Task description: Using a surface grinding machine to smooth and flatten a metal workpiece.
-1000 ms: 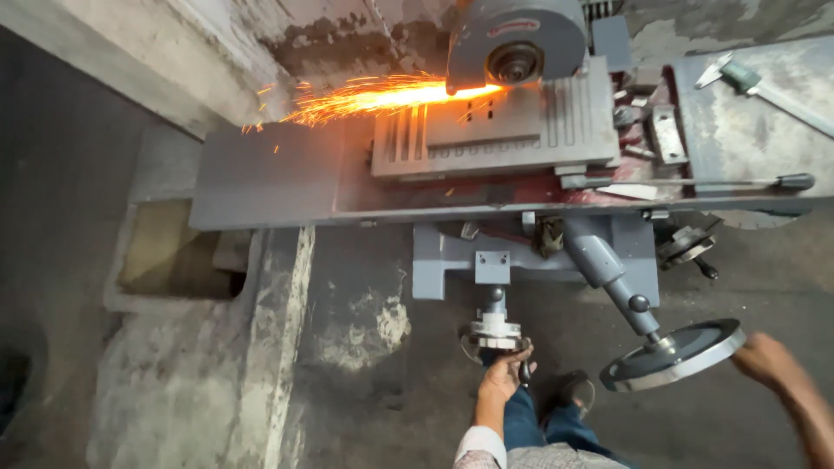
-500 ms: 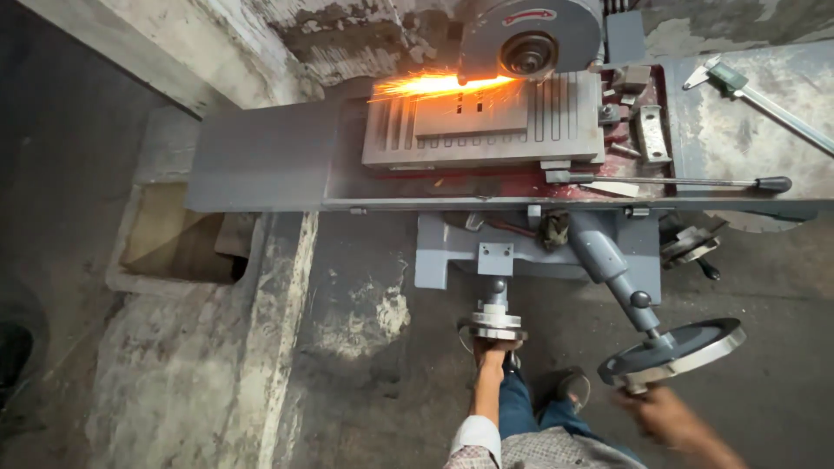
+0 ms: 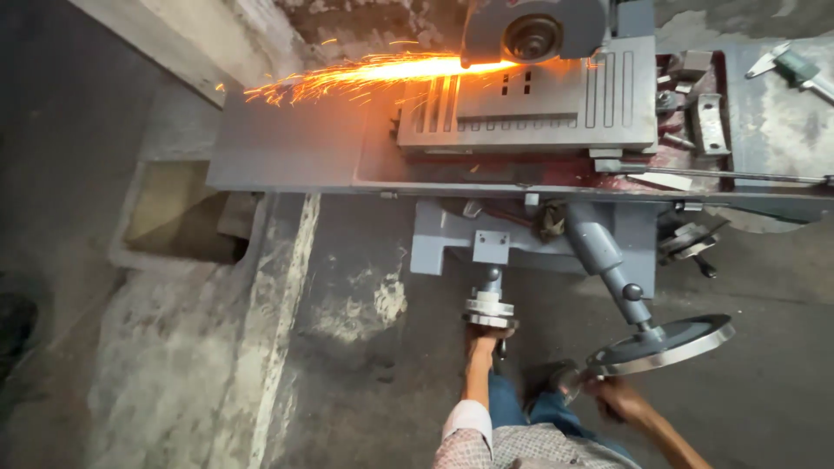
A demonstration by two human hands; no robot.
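Both hands are working the controls at the front of a grey surface grinder. Starting at the left, a rectangular pit (image 3: 178, 213) is opening in the concrete floor beside a pale, scuffed raised strip (image 3: 261, 347), and a bright orange stream of sparks (image 3: 347, 76) is flying leftward over the long grey machine table (image 3: 287, 156). Further along, the left hand (image 3: 483, 340) is clenching the small silver handwheel (image 3: 488, 308), which is sticking out on a short shaft below the machine's grey front. Above it, the ribbed magnetic chuck (image 3: 530, 113) is sitting on the table under the round grey wheel guard (image 3: 534, 30), where the sparks are starting. To the right, the right hand (image 3: 608, 393) is grasping the crank handle at the rim of the large dark handwheel (image 3: 665, 343), which is tilting on an angled grey shaft. Beyond that, loose metal blocks (image 3: 708, 122) are lying on the table's reddish end, and a caliper (image 3: 795, 65) is resting on a grey bench at the far right. No labels or signs are showing clearly enough to describe.
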